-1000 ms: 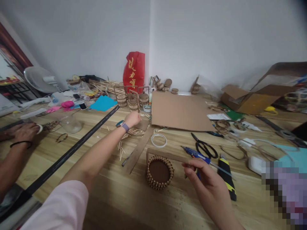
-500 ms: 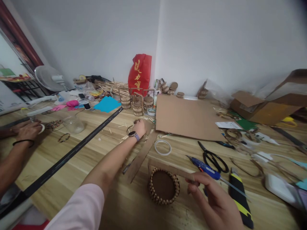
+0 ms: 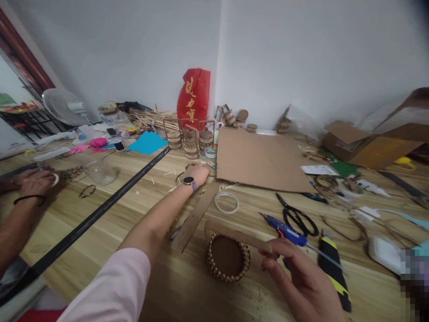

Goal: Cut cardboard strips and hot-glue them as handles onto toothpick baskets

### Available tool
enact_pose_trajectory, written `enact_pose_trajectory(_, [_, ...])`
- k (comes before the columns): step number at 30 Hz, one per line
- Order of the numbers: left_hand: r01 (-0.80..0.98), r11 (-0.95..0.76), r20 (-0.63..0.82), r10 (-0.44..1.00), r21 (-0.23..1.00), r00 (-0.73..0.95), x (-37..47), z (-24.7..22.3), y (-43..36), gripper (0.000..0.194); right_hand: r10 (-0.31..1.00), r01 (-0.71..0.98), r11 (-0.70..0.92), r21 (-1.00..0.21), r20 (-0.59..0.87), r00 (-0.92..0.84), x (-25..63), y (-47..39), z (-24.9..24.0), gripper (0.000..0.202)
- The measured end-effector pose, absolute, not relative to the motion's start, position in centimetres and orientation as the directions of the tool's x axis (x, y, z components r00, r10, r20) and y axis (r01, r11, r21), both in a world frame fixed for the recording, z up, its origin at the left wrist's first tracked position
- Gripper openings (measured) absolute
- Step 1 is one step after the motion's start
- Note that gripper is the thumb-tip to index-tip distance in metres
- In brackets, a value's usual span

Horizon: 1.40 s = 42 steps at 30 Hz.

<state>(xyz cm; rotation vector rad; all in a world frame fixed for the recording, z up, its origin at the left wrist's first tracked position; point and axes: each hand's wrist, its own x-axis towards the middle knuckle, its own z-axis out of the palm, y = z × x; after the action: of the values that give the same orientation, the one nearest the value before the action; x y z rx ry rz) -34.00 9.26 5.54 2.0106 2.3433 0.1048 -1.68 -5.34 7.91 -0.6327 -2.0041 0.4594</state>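
My right hand [image 3: 295, 273] pinches the corner of a brown handle strip [image 3: 237, 235], which frames the top of a small round basket [image 3: 228, 257] with a beaded-looking rim. Stretched out over the table, my left hand [image 3: 200, 174] is closed near some brown pieces and small light sticks; what its fingers hold, if anything, is hidden. Beside that wrist, a long flat brown strip [image 3: 196, 217] lies diagonally. A white tape ring [image 3: 227, 202] rests right of the strip.
Small handled baskets [image 3: 191, 145] stand behind my left hand, by a red bag [image 3: 194, 98]. Cardboard [image 3: 261, 158] lies centre right. Black scissors [image 3: 300, 219], a blue glue gun [image 3: 284, 230] and a yellow-black cutter [image 3: 333, 268] lie right. Another person's hands [image 3: 35, 181] work at left.
My left hand has shifted slightly to the right and turned a little at the wrist. My right hand keeps its pinch on the handle. The whole view has moved slightly.
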Motion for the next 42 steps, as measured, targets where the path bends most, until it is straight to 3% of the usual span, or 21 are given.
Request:
enact_pose_trajectory(13, [0.961, 0.275, -0.09, 0.957, -0.015, -0.275, -35.7, 6.1, 10.8, 0.038, 0.604, 0.259, 0.792, -0.552, 0.648, -0.464, -1.3, -5.4, 7.9, 0.002])
enact_pose_trajectory(18, [0.954, 0.291, 0.002, 0.957, -0.079, -0.292, -36.8, 7.4, 9.3, 0.037, 0.582, 0.247, 0.81, -0.532, 0.68, -0.445, -1.5, -5.6, 8.5, 0.002])
enact_pose_trajectory(21, [0.953, 0.264, 0.117, 0.962, -0.146, -0.248, -36.6, 8.7, 7.8, 0.038, 0.564, 0.251, 0.824, -0.508, 0.702, -0.435, -1.6, -5.7, 9.0, 0.005])
enact_pose_trajectory(25, [0.953, 0.201, 0.239, 0.96, -0.226, -0.146, -35.5, 11.3, 5.8, 0.02, 0.545, 0.271, 0.839, -0.472, 0.719, -0.432, -1.7, -5.8, 9.7, 0.01])
enact_pose_trajectory(32, [0.925, 0.15, 0.446, 0.895, -0.349, 0.024, -33.2, 19.1, 2.0, 0.038, 0.511, 0.282, 0.859, -0.427, 0.744, -0.431, -0.8, -5.7, 9.9, 0.011])
enact_pose_trajectory(34, [0.932, 0.189, 0.515, 0.857, -0.308, -0.004, -32.6, 21.8, 0.6, 0.038, 0.507, 0.322, 0.859, -0.399, 0.753, -0.419, -0.4, -5.7, 10.2, 0.014])
enact_pose_trajectory(38, [0.963, 0.07, 0.472, 0.879, -0.26, 0.064, -30.6, 25.6, -2.5, 0.03, 0.481, 0.395, 0.859, -0.325, 0.775, -0.409, 0.3, -5.8, 10.8, 0.024])
enact_pose_trajectory(42, [0.942, -0.111, 0.468, 0.846, -0.316, 0.256, -27.8, 27.2, -5.3, 0.027, 0.487, 0.449, 0.841, -0.302, 0.784, -0.385, 1.0, -5.6, 11.3, 0.025])
